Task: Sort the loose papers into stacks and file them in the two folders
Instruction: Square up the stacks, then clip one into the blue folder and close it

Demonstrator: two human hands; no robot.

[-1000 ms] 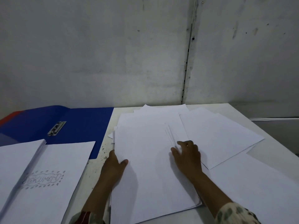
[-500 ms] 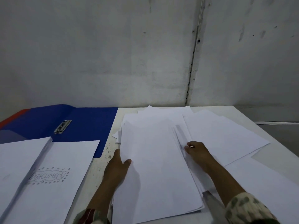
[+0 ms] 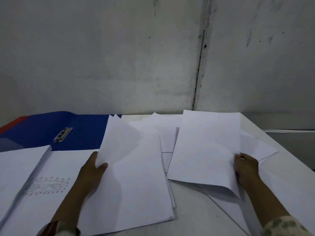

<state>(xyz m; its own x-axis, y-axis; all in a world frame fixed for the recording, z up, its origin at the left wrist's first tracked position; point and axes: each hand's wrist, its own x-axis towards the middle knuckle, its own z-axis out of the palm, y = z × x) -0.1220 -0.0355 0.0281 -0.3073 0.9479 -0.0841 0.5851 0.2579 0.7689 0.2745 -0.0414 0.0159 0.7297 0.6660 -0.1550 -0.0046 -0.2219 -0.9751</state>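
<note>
Nearest the camera, two patterned sleeves [image 3: 288,226] enter from the bottom edge, and both forearms reach forward over the desk [image 3: 190,210]. The left forearm angles up and slightly right; the left hand [image 3: 92,169] grips the left edge of a thick stack of papers [image 3: 136,176], thumb lying on top of the sheets and the fingers hidden beneath them. That edge is lifted off the desk, so the stack tilts, while its near right corner lies on the desk surface. The right forearm angles up and left; the right hand [image 3: 246,167] holds the right edge of a smaller bundle of sheets [image 3: 206,150], fingers curled round the edge. This bundle is raised too, its near corner drooping above more loose sheets [image 3: 260,147] spread flat under and beyond it. The two held lots stand apart, with a gap between them where further papers show.

To the left of the left arm lies a sheet with a drawn label reading "DOKUMEN" [image 3: 46,185], and just beside it, at the left edge, another pile of white paper [image 3: 17,167]. Farther back on the left, an open blue folder [image 3: 85,132] lies flat with its metal clip [image 3: 63,134] showing; a red edge [image 3: 12,122] peeks out at its far left corner. Behind everything stands a grey wall [image 3: 119,57].
</note>
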